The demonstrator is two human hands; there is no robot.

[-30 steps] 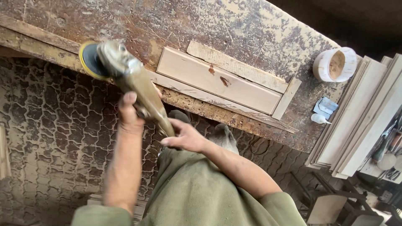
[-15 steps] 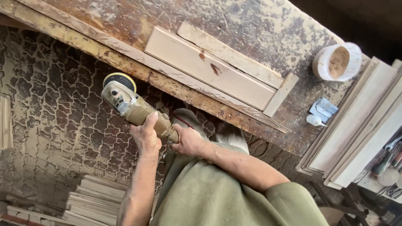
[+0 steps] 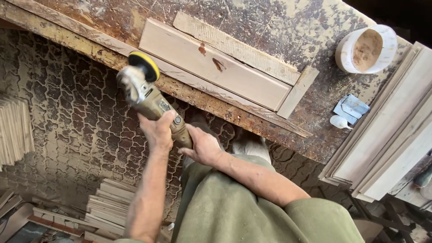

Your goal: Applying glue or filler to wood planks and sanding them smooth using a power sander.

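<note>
Sander: a dusty angle sander [image 3: 150,100] held in the air just off the near edge of the table [image 3: 279,27], its yellow-rimmed disc [image 3: 145,65] at the far end, next to the table edge.
Axis: the body runs from the hands up and left toward the disc.
Left hand: [image 3: 157,130] clenched around the middle of the body, nearer the disc.
Right hand: [image 3: 202,146] clenched on the tail end, just behind.
Board: a pale board [image 3: 216,72] lies flat on the table, right of and beyond the disc, fenced by wooden strips.
Around: white tub [image 3: 366,49] far right; stacked planks [image 3: 391,130] at right; slats [image 3: 108,207] on the floor.
</note>
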